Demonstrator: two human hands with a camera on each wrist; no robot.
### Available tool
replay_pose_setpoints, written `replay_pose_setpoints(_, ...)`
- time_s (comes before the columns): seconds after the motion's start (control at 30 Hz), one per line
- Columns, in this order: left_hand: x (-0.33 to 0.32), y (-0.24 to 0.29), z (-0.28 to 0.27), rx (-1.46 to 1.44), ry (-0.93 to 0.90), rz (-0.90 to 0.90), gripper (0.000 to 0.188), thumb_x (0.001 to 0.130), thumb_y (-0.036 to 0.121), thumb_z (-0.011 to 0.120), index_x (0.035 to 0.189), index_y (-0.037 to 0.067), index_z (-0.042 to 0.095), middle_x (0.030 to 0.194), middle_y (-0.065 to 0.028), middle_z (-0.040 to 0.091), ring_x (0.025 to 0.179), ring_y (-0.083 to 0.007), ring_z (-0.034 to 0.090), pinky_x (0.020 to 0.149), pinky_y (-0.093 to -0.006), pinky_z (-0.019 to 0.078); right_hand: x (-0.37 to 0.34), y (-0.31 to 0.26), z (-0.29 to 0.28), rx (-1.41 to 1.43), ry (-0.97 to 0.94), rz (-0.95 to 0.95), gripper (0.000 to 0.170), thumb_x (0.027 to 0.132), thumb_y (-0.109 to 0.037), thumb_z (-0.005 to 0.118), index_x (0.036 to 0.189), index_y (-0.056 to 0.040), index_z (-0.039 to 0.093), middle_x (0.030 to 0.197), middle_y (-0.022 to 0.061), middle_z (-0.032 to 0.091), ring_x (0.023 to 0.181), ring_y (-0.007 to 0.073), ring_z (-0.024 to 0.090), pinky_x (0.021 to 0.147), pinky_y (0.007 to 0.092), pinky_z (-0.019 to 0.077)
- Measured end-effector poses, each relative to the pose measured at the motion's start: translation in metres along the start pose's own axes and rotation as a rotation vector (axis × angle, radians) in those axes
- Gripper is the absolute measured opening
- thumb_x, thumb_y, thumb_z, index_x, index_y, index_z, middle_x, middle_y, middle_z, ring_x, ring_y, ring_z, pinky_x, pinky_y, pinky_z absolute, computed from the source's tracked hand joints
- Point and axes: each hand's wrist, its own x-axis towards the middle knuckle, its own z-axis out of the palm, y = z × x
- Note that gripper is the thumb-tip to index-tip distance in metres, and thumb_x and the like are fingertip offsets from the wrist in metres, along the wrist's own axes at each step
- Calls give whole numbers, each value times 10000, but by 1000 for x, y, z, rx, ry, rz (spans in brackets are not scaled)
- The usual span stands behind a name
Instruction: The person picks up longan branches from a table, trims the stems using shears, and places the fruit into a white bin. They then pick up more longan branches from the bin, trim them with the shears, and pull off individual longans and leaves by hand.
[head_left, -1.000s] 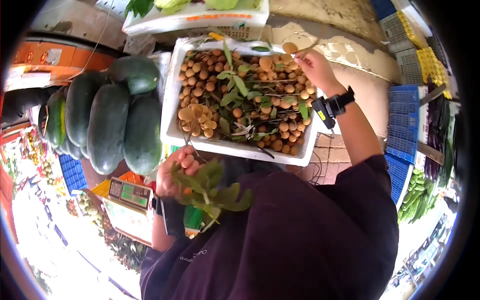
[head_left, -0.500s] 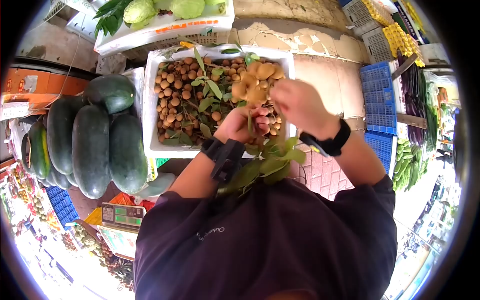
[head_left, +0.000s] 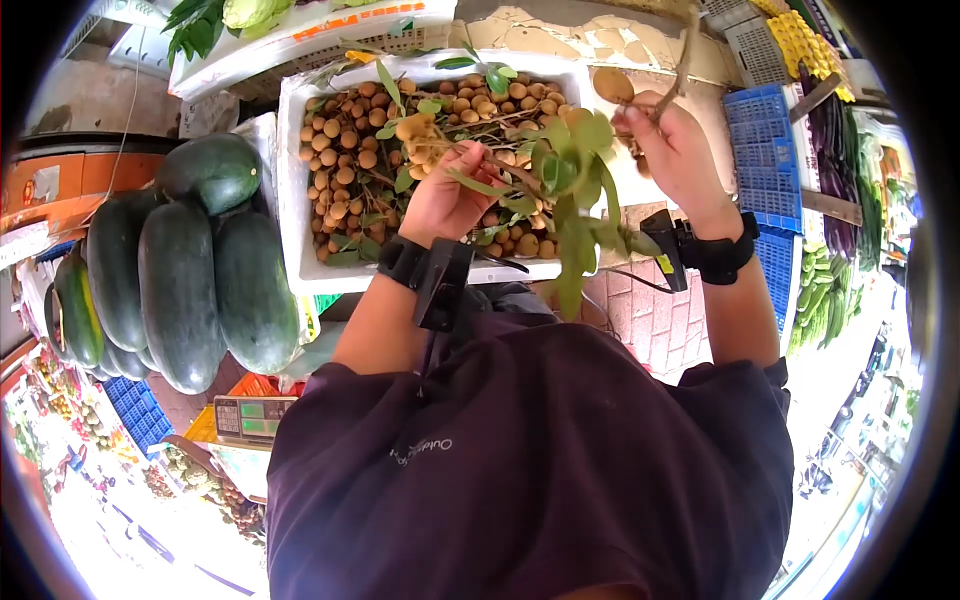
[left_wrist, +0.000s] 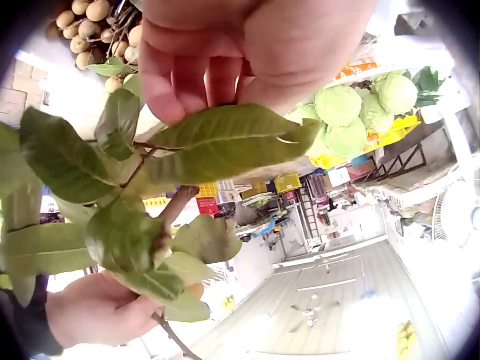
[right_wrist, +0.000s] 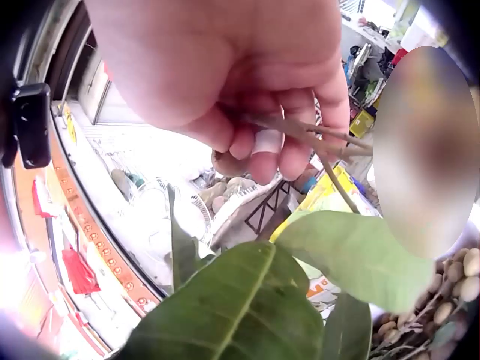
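In the head view the left hand pinches a twig above the box of brown round fruit. Green leaves hang off it between the two hands, and a few fruits lie beside the left fingers. The right hand, past the box's right edge, grips a brown twig with a round fruit at its fingertips. The right wrist view shows that hand curled round the twig, a white band on one finger. Leaves partly cover the left fingertips in the left wrist view.
The white foam box lies in front of the body. Large dark green melons are piled at its left, above a scale. Blue crates and long purple vegetables stand at the right; another white box is beyond.
The hands, close together half a second ago, have moved apart, the right one rightward and away from the body. The leaves have risen between them. Earlier, the left hand was at the lower left with leaves.
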Motion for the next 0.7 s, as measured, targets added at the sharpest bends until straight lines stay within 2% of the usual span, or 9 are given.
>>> replay_pose_setpoints(0.1, -1, 3, 4, 134, 17, 110, 81, 701, 126, 511, 711, 69, 455, 682, -24, 475, 607, -121, 459, 582, -252, 400, 6, 19, 2, 61, 32, 45, 185, 751, -160, 422, 807, 5, 485, 673, 55, 532, 562, 93, 470, 532, 203, 380)
replay_pose_setpoints(0.23, -7, 11, 3, 287, 47, 252, 105, 676, 141, 548, 695, 75, 469, 670, -3, 474, 601, -101, 445, 590, -230, 385, 23, 40, 24, -159, -115, 84, 212, 752, -157, 413, 837, 27, 472, 737, 79, 517, 629, 91, 474, 566, 200, 391)
replay_pose_setpoints(0.33, -12, 17, 8, 298, 63, 342, 99, 684, 145, 541, 682, 78, 469, 642, 7, 462, 600, -92, 431, 569, -217, 368, 45, 43, 55, 715, -115, 657, 236, 762, -144, 379, 901, 30, 456, 837, 106, 493, 694, 141, 477, 669, 247, 387)
replay_pose_setpoints(0.43, -21, 27, 14, 55, 249, 352, 88, 725, 129, 482, 698, 49, 456, 624, -21, 455, 563, -112, 431, 578, -218, 374, 49, 19, 42, 156, -307, 399, 269, 753, -186, 400, 912, 16, 478, 819, 143, 501, 746, 174, 478, 727, 267, 362)
replay_pose_setpoints(0.47, -26, 33, 13, 52, 238, 294, 104, 750, 139, 438, 720, 39, 445, 645, -47, 464, 594, -129, 436, 579, -223, 378, 51, 42, 48, 133, -96, 225, 273, 749, -201, 406, 888, 18, 492, 768, 103, 523, 693, 156, 495, 657, 261, 392)
replay_pose_setpoints(0.53, -38, 43, 6, 127, 261, 240, 104, 763, 130, 400, 734, 36, 435, 654, -70, 467, 632, -151, 440, 575, -236, 370, 49, 76, 48, 159, -228, 297, 247, 705, -211, 419, 806, -10, 521, 672, 71, 532, 586, 157, 491, 539, 245, 392)
replay_pose_setpoints(0.57, -42, 52, -11, 114, 111, 144, 75, 756, 97, 374, 757, 42, 426, 706, -90, 471, 679, -180, 446, 585, -262, 356, 40, 82, 59, 177, -231, 311, 247, 705, -211, 419, 806, -10, 521, 672, 71, 532, 586, 157, 491, 539, 245, 392)
replay_pose_setpoints(0.63, -63, 59, -19, 23, 266, 103, 104, 731, 66, 356, 820, 49, 406, 780, -102, 465, 714, -197, 437, 605, -294, 343, 12, 80, 78, -381, -704, 338, 212, 577, -200, 451, 644, -7, 506, 633, 125, 510, 529, 231, 491, 464, 309, 373)
replay_pose_setpoints(0.7, -86, 60, -21, -3, 472, 75, 144, 720, 61, 362, 859, 52, 398, 802, -81, 463, 727, -196, 436, 633, -311, 346, -28, 105, 115, -417, -618, -2, 263, 552, -260, 472, 610, -6, 507, 590, 146, 502, 549, 278, 493, 518, 350, 395)
